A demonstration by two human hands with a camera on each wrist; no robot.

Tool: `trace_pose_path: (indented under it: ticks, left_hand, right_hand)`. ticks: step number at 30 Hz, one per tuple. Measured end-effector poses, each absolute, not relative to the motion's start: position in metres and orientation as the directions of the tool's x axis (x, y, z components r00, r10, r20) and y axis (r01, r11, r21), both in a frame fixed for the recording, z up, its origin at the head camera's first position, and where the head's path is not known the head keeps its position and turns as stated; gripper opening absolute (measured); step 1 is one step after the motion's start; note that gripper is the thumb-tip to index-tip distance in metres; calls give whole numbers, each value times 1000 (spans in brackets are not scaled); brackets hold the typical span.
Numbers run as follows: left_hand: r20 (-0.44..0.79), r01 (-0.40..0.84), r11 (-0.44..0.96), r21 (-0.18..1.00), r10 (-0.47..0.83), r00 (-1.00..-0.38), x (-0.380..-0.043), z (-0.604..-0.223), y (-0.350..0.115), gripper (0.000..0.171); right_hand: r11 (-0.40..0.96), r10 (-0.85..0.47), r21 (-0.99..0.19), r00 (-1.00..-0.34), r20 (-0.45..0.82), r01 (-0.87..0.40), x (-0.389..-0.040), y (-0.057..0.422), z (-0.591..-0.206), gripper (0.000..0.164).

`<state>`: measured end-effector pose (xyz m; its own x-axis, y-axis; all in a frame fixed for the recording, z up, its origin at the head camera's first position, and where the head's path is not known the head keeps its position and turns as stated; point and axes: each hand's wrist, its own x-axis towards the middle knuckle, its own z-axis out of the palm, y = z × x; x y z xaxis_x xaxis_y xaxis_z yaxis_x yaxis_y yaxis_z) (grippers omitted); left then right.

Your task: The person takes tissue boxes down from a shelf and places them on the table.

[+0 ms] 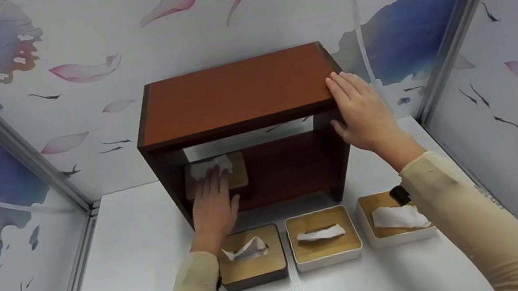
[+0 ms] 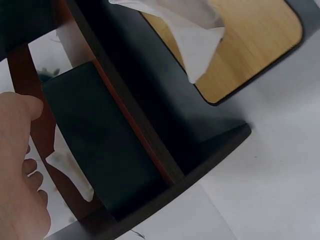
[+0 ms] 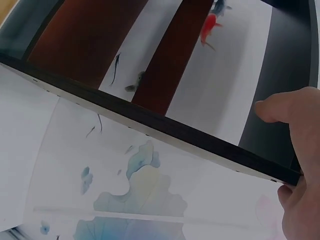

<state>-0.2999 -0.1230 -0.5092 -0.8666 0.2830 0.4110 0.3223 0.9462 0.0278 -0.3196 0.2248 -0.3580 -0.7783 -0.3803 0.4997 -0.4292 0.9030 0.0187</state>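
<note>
A brown wooden shelf (image 1: 234, 94) with dark edges stands against the back wall. Inside its left end sits a tissue box (image 1: 239, 170) with a wooden top and a white tissue; in the left wrist view its dark side (image 2: 100, 135) faces the camera. My left hand (image 1: 213, 212) reaches into the shelf, fingers straight over the box's top and tissue, partly covering them. At the shelf's upper right corner, my right hand (image 1: 365, 113) grips the edge, its fingers lying along the top. The right wrist view shows that thumb (image 3: 275, 110) inside the front opening.
Three more tissue boxes stand in a row before the shelf: a dark-sided one (image 1: 253, 266) beside my left wrist, a white-sided one (image 1: 328, 256) in the middle, and another white-sided one (image 1: 387, 239) partly behind my right sleeve. Printed panels (image 1: 102, 104) enclose the white table (image 1: 117, 277).
</note>
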Motion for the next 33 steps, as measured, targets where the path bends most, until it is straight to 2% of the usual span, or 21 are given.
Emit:
trace_pose_path:
  ticks: [7, 11, 22, 28, 33]
  left_hand:
    - [259, 272, 957, 100, 239, -936, -322, -503, -123, 73]
    - [220, 231, 964, 130, 199, -955, -332, -497, -126, 79]
    - [48, 155, 967, 202, 149, -988, -344, -500, -128, 75]
    - [-61, 126, 975, 182, 139, -988, -346, -503, -120, 94]
    - [-63, 164, 980, 112, 172, -983, -345, -502, -110, 99]
  right_hand:
    - [914, -361, 32, -776, 517, -404, -320, 216, -360, 78]
    - [922, -344, 32, -783, 518, -385, -319, 213, -362, 78]
    - [921, -341, 30, -767, 544, -388, -320, 205, -372, 78]
    - [923, -329, 12, -769, 548, -386, -319, 208, -372, 78]
    - [927, -309, -1, -766, 565, -374, -319, 218, -369, 76]
